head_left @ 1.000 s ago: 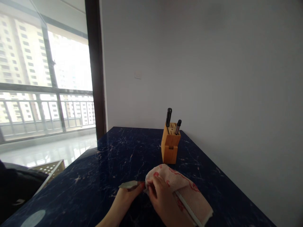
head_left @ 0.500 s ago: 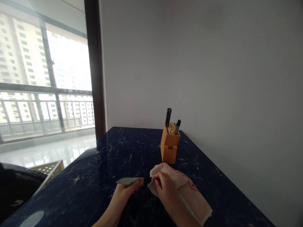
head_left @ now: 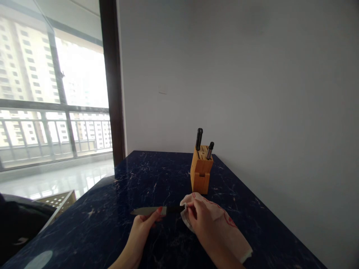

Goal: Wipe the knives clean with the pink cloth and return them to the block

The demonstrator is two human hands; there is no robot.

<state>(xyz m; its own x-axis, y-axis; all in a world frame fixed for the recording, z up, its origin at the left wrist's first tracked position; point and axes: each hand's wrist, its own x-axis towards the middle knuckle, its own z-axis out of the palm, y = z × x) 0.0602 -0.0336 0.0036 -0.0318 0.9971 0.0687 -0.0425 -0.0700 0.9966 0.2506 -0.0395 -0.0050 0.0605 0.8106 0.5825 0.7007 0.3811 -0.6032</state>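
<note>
A kitchen knife (head_left: 148, 211) lies level above the dark table, its blade pointing left and its black handle pointing right. My left hand (head_left: 142, 226) grips the blade near the handle, with the thumb on top. At the handle's end, my right hand (head_left: 201, 219) pinches a pale pink cloth (head_left: 224, 228) with red markings against it. The cloth trails to the right under my right forearm. Behind it stands a wooden knife block (head_left: 200, 176) with a black-handled knife (head_left: 199, 139) and another dark-handled tool (head_left: 210, 150) in its slots.
The dark blue marbled table (head_left: 157, 175) runs back to a plain grey wall (head_left: 238, 93). On the left are a glass window (head_left: 81, 74), a lattice-sided crate (head_left: 60, 203) and a black item (head_left: 22, 224) beside the table.
The knife has shifted slightly and now shows more of its handle. My left hand has moved a little left along with the blade, my right hand and the cloth slightly right.
</note>
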